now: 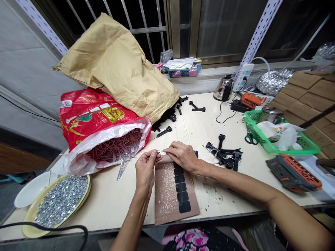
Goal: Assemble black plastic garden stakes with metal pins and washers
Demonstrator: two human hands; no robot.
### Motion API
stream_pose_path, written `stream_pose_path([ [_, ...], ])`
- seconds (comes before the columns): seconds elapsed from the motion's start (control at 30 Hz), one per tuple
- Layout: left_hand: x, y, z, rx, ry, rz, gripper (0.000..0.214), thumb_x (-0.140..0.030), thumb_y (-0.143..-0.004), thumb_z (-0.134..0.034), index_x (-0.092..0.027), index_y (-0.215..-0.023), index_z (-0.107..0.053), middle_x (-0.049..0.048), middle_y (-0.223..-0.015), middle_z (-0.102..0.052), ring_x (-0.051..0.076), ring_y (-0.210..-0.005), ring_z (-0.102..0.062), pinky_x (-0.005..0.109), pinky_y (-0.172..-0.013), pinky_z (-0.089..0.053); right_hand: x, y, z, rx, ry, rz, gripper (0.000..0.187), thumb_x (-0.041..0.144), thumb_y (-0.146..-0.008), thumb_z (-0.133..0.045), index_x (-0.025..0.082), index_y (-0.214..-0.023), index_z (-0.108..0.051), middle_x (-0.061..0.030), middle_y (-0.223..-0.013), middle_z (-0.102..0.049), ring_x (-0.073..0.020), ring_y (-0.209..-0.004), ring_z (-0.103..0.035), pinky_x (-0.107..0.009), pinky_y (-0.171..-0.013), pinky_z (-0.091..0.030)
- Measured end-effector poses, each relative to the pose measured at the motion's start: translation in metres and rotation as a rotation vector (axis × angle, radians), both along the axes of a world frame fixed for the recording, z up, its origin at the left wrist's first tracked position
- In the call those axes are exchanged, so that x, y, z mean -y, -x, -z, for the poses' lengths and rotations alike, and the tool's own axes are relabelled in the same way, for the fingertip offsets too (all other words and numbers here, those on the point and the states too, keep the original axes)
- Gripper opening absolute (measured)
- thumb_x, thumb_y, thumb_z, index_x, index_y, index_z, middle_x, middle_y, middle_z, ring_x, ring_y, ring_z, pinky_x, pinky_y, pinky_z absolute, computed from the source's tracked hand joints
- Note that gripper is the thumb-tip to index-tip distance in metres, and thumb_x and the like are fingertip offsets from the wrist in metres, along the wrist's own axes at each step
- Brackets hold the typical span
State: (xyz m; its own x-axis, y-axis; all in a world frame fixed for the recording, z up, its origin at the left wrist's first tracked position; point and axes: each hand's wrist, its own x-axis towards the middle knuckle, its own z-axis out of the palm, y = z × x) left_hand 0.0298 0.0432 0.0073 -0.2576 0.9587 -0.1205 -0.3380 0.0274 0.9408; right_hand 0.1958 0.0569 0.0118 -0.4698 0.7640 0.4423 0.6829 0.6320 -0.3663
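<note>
1. A thin metal pin (pixel 161 151) is held level between both hands, just above the far end of a brown card (pixel 167 195) that lies near the front edge of the table (pixel 115 198).
2. The left hand (pixel 145 168) has its thumb and fingertips pinched closed on the pin's left end.
3. The right hand (pixel 181 156) lies knuckles up, its fingers curled and nipping the pin's right end.
4. A column of black pads (pixel 181 188) sits on the card, running from under the right hand towards the near edge.
5. Left of the hands, a red bag (pixel 89 118) lies on its side, its open mouth spilling long nails (pixel 123 153) towards the left hand.
6. Nearer and further left, a yellow dish (pixel 31 223) holds small silvery pieces.
7. Right of the hands lies a cluster of black plastic parts (pixel 225 155).
8. Further right, a green basket (pixel 293 148) stands, with an orange-and-grey tool (pixel 294 174) just nearer.
9. A big brown paper sack (pixel 117 66) slumps at the far left, over the red bag.
</note>
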Motion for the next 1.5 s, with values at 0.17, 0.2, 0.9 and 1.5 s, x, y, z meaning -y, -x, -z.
stream_pose_path([
  [0.17, 0.001, -0.006, -0.002, 0.009, 0.012, 0.002, 0.032, -0.028, -0.059, -0.08, -0.01, -0.079, -0.064, 0.0004, -0.067, -0.065, 0.008, -0.06, -0.059, 0.021, -0.066, -0.05, 0.003, -0.002, -0.001, -0.018, -0.012, 0.012, 0.023, 0.025, -0.094, -0.047, 0.026, -0.111, -0.063, -0.0022, -0.092, -0.059, -0.0132, -0.087, -0.051, -0.022, -0.065, -0.036],
  [0.2, 0.001, -0.007, -0.003, 0.014, 0.015, 0.008, 0.033, -0.029, -0.059, -0.08, -0.01, -0.079, -0.064, 0.0003, -0.067, -0.065, 0.008, -0.06, -0.059, 0.021, -0.065, -0.05, 0.003, -0.003, -0.001, -0.015, -0.009, 0.015, 0.022, 0.026, -0.094, -0.047, 0.026, -0.11, -0.063, -0.0022, -0.092, -0.059, -0.0133, -0.087, -0.051, -0.022, -0.064, -0.036],
  [0.9, -0.004, -0.007, 0.002, -0.074, 0.113, 0.093, 0.044, -0.033, -0.051, -0.084, -0.01, -0.085, -0.068, 0.0004, -0.072, -0.065, 0.008, -0.059, -0.059, 0.024, -0.065, -0.05, 0.01, -0.006, 0.006, 0.106, -0.069, 0.106, 0.023, 0.026, -0.097, -0.041, 0.02, -0.098, -0.063, -0.0027, -0.086, -0.061, -0.0117, -0.074, -0.056, -0.023, -0.061, -0.036],
  [1.5, -0.003, -0.005, 0.014, -0.325, 0.03, 0.145, 0.036, -0.039, -0.065, -0.075, -0.012, -0.088, -0.069, 0.0015, -0.074, -0.067, 0.012, -0.061, -0.059, 0.025, -0.063, -0.049, 0.007, -0.005, 0.009, 0.096, 0.067, 0.114, 0.027, 0.031, -0.097, -0.041, 0.017, -0.089, -0.062, -0.0042, -0.084, -0.063, -0.0133, -0.074, -0.057, -0.025, -0.062, -0.036],
])
